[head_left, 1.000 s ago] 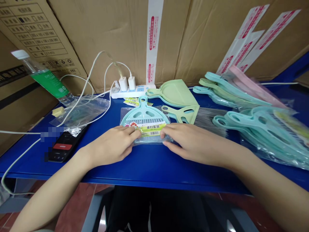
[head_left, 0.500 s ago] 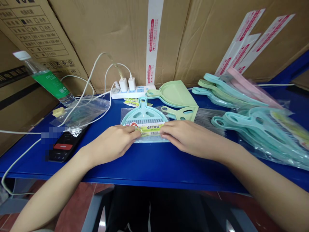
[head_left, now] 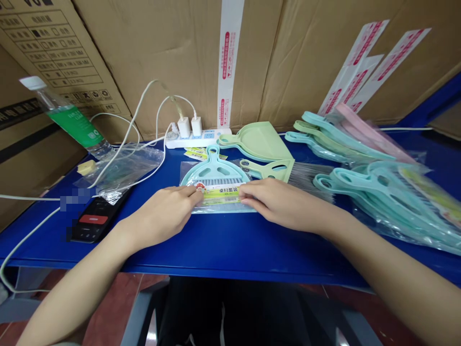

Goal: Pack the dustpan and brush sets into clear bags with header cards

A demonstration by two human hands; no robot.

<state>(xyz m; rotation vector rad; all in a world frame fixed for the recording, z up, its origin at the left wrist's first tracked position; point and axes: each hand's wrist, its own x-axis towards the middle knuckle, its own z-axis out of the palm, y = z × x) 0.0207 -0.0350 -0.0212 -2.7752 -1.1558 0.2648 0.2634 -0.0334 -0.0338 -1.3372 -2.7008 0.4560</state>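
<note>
Blue table (head_left: 223,250), bagged dustpan set (head_left: 230,169) lying flat on it near the front edge, between the hands. Set: light-blue plastic, rounded far side, straight near edge, looped handle (head_left: 213,150) pointing away, two oval-ish openings below it, clear shiny film around. Left hand (head_left: 163,209): fingers bent and close together, on the bag at the label's left end. Right hand (head_left: 283,202): thumb and fingers nearly closed at the label's right end. Can't tell if either pinches film or just presses. Green dustpan (head_left: 257,139) behind, to the right. Label (head_left: 224,191): white and yellow-green, dark characters, across the set. Grey bristles (head_left: 223,181) just above it. Tiny red mushroom print (head_left: 200,185) at label's left.
</note>
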